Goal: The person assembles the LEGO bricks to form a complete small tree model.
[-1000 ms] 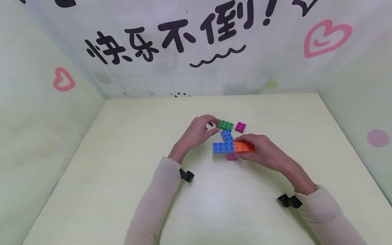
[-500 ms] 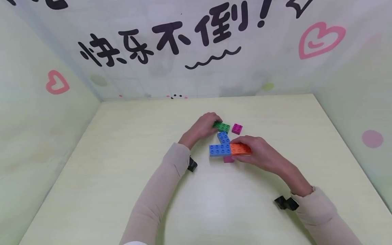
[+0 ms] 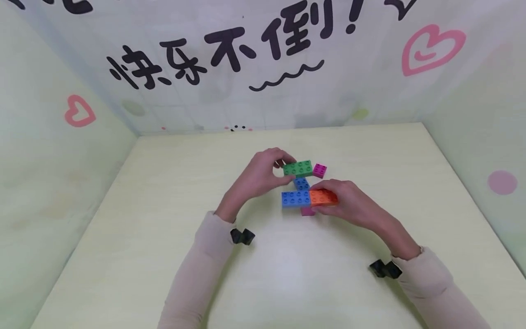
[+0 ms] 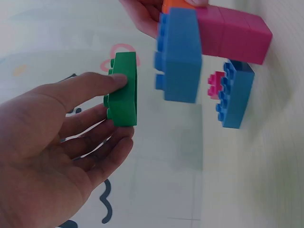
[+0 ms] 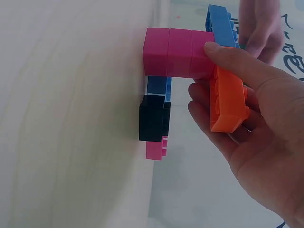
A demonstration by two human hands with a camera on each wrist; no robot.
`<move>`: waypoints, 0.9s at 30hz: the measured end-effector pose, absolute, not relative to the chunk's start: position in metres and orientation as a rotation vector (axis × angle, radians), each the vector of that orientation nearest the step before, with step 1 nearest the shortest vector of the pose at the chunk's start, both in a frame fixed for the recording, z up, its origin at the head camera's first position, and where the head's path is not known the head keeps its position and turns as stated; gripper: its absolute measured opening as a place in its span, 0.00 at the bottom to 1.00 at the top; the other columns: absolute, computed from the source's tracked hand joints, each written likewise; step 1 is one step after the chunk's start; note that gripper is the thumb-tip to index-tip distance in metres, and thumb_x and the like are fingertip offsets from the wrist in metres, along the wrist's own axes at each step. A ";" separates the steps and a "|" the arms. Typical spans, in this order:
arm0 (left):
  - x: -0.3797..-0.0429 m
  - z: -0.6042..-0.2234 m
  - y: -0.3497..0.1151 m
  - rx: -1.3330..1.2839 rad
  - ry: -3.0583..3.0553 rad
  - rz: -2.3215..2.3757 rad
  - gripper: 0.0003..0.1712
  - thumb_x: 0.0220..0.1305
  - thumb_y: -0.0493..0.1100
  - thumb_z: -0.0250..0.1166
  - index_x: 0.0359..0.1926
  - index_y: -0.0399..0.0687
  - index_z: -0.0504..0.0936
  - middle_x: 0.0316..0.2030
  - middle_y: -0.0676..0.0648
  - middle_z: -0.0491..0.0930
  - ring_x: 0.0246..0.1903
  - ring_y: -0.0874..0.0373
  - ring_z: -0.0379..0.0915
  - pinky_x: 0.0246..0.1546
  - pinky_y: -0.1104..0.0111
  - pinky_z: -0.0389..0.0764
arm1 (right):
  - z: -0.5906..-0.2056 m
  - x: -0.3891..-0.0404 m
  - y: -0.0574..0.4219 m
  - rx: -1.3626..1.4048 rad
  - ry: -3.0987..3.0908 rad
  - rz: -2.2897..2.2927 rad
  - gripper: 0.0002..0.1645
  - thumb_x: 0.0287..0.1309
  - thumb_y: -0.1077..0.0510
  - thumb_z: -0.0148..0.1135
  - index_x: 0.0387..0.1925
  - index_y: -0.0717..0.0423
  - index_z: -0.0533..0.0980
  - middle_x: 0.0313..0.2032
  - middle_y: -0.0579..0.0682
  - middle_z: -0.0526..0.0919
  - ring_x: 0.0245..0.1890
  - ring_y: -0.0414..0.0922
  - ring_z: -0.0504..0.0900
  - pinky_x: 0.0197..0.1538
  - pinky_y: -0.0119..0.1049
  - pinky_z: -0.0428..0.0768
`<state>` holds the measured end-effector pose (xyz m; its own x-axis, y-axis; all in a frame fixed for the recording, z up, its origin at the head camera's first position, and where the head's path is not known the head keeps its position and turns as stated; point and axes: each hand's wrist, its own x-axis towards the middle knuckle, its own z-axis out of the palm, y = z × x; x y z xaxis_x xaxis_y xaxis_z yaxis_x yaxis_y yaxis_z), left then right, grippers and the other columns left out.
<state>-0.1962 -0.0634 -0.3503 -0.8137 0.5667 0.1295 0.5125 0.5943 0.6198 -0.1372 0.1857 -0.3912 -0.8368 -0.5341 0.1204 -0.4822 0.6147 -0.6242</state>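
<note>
My left hand [image 3: 263, 172] pinches a green toy building brick [image 3: 297, 168] between thumb and fingers, off the table. In the left wrist view the thumb lies across one side of this brick and the fingers are beneath it. My right hand [image 3: 349, 203] grips an orange brick [image 5: 229, 102]. That brick sits on top of a column of pink bricks [image 5: 179, 52], beside a blue brick [image 3: 295, 198] that juts out to the left. The thumb of the right hand touches the uppermost pink brick. The column's base is at the tabletop.
Behind the column a loose blue brick [image 3: 301, 183] lies on the pale table [image 3: 279, 274]. Farther back is a small pink brick [image 3: 320, 170]. In the right wrist view a dark brick [image 5: 154, 118] stands between them. Walls enclose the table's back and sides.
My left hand has reached the green brick, taken it between thumb and fingers, and raised it from the table. The right hand keeps its grip on the orange brick, almost unmoved.
</note>
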 end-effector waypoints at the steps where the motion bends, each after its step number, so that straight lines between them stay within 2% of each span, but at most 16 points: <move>1: -0.189 -0.346 -0.065 0.967 2.701 1.030 0.21 0.57 0.45 0.74 0.51 0.45 0.82 0.44 0.52 0.80 0.43 0.57 0.74 0.46 0.67 0.76 | -0.391 -0.138 0.186 -0.869 2.755 -1.025 0.30 0.46 0.61 0.79 0.52 0.60 0.78 0.42 0.48 0.82 0.40 0.44 0.78 0.43 0.39 0.80; 4: -0.174 -0.344 -0.067 1.070 2.629 1.005 0.21 0.57 0.45 0.74 0.50 0.45 0.83 0.43 0.53 0.80 0.41 0.58 0.74 0.45 0.70 0.76 | -0.391 -0.139 0.188 -0.851 2.759 -1.021 0.30 0.46 0.60 0.79 0.52 0.62 0.78 0.42 0.49 0.82 0.40 0.45 0.78 0.42 0.38 0.80; 8: -0.165 -0.351 -0.063 1.118 2.602 0.961 0.20 0.56 0.44 0.75 0.49 0.44 0.84 0.42 0.53 0.80 0.40 0.58 0.74 0.43 0.69 0.77 | -0.395 -0.138 0.189 -0.805 2.745 -1.039 0.32 0.46 0.60 0.79 0.53 0.63 0.77 0.43 0.50 0.82 0.41 0.45 0.78 0.42 0.38 0.80; 14: -0.161 -0.358 -0.061 1.122 2.626 0.921 0.19 0.56 0.44 0.75 0.48 0.44 0.84 0.40 0.52 0.79 0.38 0.61 0.73 0.42 0.72 0.76 | -0.397 -0.137 0.187 -0.813 2.726 -1.058 0.33 0.45 0.61 0.79 0.54 0.61 0.76 0.45 0.49 0.81 0.42 0.45 0.78 0.44 0.38 0.81; 27: -0.154 -0.347 -0.060 1.150 2.700 0.794 0.20 0.57 0.47 0.74 0.49 0.43 0.85 0.40 0.51 0.78 0.40 0.58 0.72 0.40 0.74 0.73 | -0.392 -0.139 0.184 -0.859 2.740 -1.037 0.31 0.44 0.61 0.79 0.52 0.61 0.77 0.43 0.49 0.82 0.41 0.45 0.79 0.43 0.38 0.81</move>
<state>-0.1541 -0.0599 -0.3474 -0.7093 0.6967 0.1073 0.6439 0.5784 0.5008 -0.1389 0.1842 -0.3917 -0.8382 -0.5337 0.1116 -0.4738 0.6117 -0.6335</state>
